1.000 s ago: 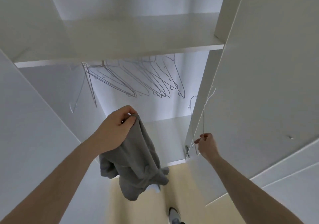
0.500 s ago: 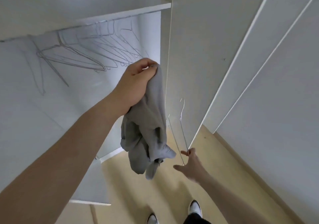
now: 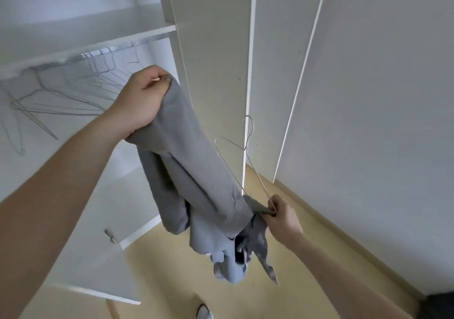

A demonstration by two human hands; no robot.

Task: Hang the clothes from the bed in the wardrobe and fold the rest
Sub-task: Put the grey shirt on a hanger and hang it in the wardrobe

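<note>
A soft grey top [image 3: 194, 183] hangs down long and crumpled in the air. A thin wire hanger [image 3: 248, 156] sticks up just beside it, hook at the top.

Your left hand [image 3: 141, 100] buries the top edge of the grey garment [image 3: 196, 191] in its curled fingers, so you cannot tell which part of it you hold. Your right hand [image 3: 282, 214] covers the lower corner of the wire hanger [image 3: 248, 146], and the garment hides the hanger's left arm. The hangers on the rail [image 3: 81, 90] are blurred together, too smeared to count. Your shoe [image 3: 204, 312] is cut off by the near edge.
</note>
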